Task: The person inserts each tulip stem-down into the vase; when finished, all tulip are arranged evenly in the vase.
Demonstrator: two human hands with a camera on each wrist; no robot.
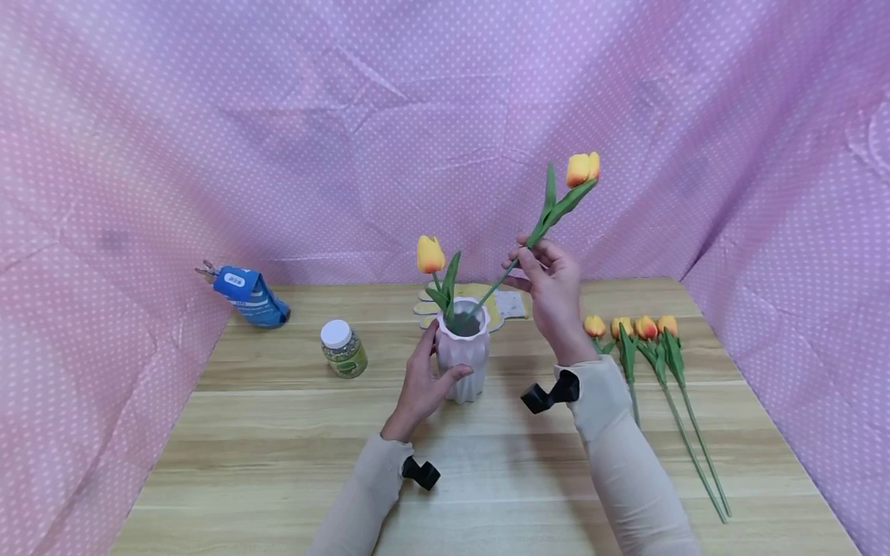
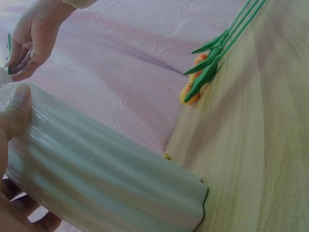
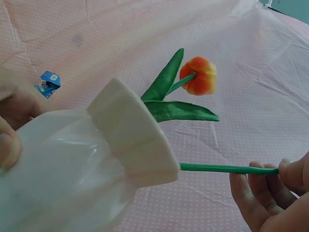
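Note:
A white ribbed vase stands on the wooden table, gripped around its side by my left hand, thumb across the front. One yellow-orange tulip rises from the vase, leaning left. Above and right of the rim, my right hand pinches the green stem of a second tulip. That stem slants down into the vase mouth, its lower end hidden inside. In the right wrist view the stem passes behind the vase's wavy rim, with thumb and fingers on it.
Several tulips lie on the table at the right, partly behind my right forearm. A yellow and white glove lies behind the vase. Toward the left stand a white-lidded jar and a clipped blue bag. Pink dotted cloth hangs around the table.

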